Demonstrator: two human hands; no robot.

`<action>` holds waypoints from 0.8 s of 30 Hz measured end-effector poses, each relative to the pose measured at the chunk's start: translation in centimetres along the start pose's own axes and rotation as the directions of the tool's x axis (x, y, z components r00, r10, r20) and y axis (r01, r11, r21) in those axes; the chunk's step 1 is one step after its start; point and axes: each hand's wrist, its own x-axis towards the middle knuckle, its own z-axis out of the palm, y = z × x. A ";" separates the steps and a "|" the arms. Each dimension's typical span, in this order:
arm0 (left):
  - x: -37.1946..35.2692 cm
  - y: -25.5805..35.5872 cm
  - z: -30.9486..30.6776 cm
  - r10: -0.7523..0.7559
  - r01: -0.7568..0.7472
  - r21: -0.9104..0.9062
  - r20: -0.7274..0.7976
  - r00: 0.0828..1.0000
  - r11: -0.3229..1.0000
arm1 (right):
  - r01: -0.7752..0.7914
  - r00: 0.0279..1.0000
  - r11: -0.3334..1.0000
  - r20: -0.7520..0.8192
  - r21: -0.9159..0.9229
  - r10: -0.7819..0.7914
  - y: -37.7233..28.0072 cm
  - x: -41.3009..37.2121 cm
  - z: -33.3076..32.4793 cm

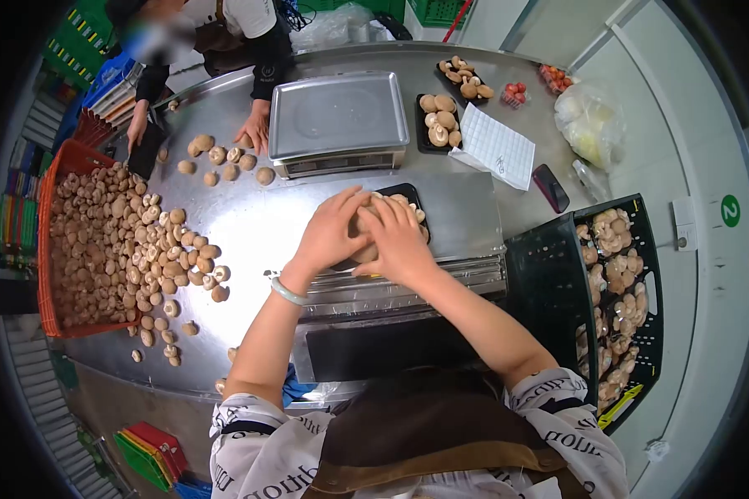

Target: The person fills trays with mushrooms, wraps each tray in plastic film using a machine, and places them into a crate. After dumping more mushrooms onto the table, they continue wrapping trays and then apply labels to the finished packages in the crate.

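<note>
A black tray (402, 193) with brown-capped mushrooms (409, 205) lies on the flat metal top of a film-wrapping machine (466, 212). My left hand (331, 231) curls round the mushrooms from the left, its wrist in a pale bangle. From the right, my right hand (398, 239) cups the same mushrooms, fingertips close to those of the left. Both hands cover most of the tray's near side, so what lies under the palms is hidden. Clear film shows along the machine's front, just below my hands.
Left, an orange crate (54, 249) spills loose mushrooms (175, 258) onto the steel table. Ahead stands a scale (339, 116); a co-worker's hand (254, 126) rests near it. Filled trays (439, 123), paper (495, 145) and a phone (550, 188) lie right, beside a dark crate (549, 274) of packed mushrooms.
</note>
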 end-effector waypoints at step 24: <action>-8.4 0.4 -1.5 -0.308 0.270 -0.147 -0.482 0.821 0.951 | -0.215 0.918 0.925 -0.259 0.313 0.300 9.2 -8.8 -5.9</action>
